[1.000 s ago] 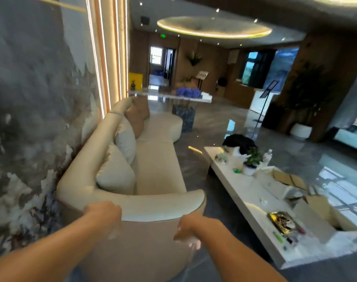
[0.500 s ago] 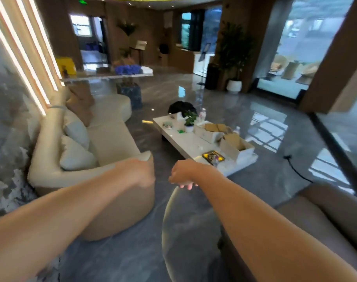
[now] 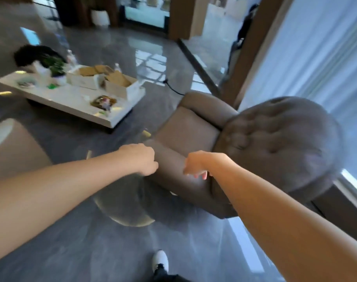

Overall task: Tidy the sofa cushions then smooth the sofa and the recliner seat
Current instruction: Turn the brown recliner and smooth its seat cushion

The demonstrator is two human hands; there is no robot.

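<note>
The view has swung off the sofa onto the recliner point(image 3: 189, 137) — left hand point(image 3: 140, 158) curled shut and empty, right hand point(image 3: 198, 164) seemingly loose-fingered, reaching toward its seat.

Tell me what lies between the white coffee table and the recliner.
In the head view, only bare grey polished floor separates the white coffee table from the recliner; a black cable trails across the floor farther back.

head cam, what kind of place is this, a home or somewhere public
Probably a lobby or lounge rather than a home: polished grey stone floor, tall glass walls, a brown tufted recliner and a long white coffee table holding open boxes.
</note>
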